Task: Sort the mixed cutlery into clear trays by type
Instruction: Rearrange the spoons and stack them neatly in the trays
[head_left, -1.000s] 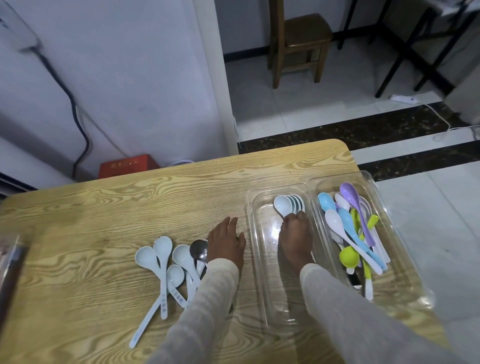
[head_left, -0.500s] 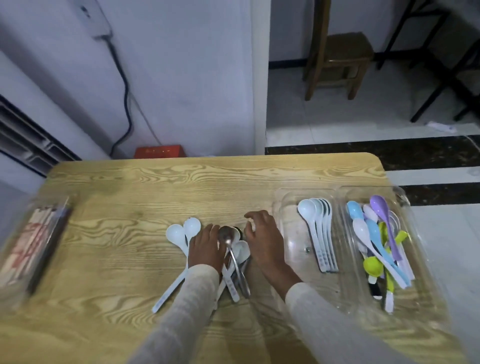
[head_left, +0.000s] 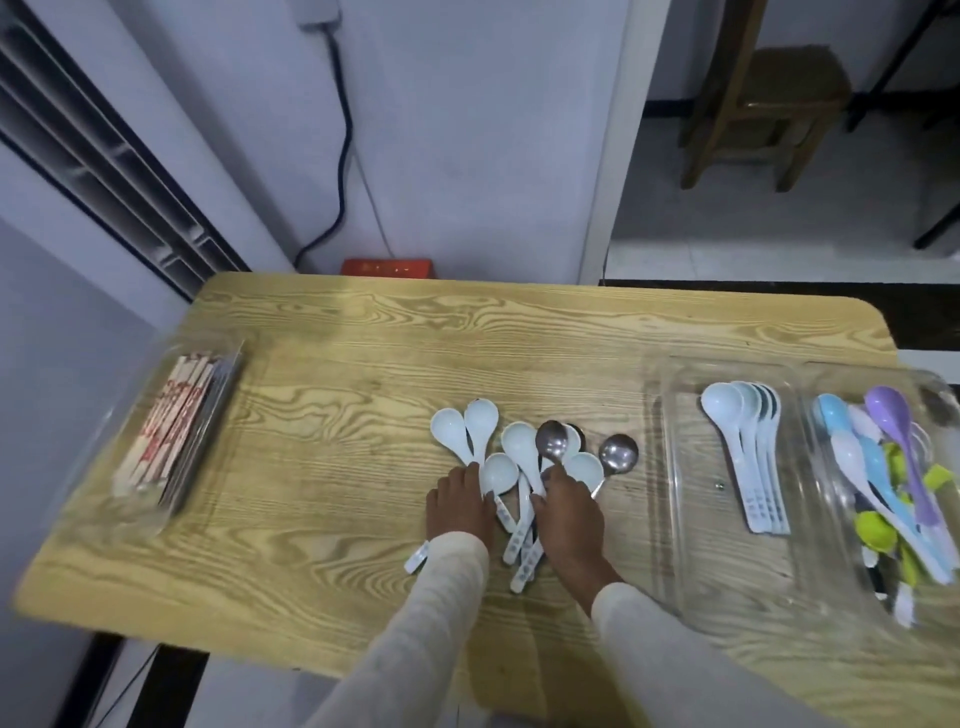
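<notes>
A loose pile of white soup spoons (head_left: 519, 447) and two steel spoons (head_left: 618, 453) lies mid-table. My left hand (head_left: 460, 501) rests on the handles at the pile's left, fingers on a white spoon. My right hand (head_left: 571, 512) presses on handles at the pile's right; its grip is hidden. A clear tray (head_left: 675, 467) to the right holds several stacked white spoons (head_left: 743, 441). The far-right clear tray (head_left: 940, 400) holds coloured plastic spoons (head_left: 893, 452). A clear tray (head_left: 104, 457) at the left holds wrapped chopsticks (head_left: 166, 431).
The wooden table (head_left: 363, 353) stands against a white wall, with a red box (head_left: 387, 267) behind its far edge. A wooden stool (head_left: 769, 109) stands on the floor at the back right. The table's near edge is just below my forearms.
My right hand left the white-spoon tray and moved left onto the loose pile. The view swung left, bringing the chopstick tray into sight. One steel spoon now lies apart at the pile's right.
</notes>
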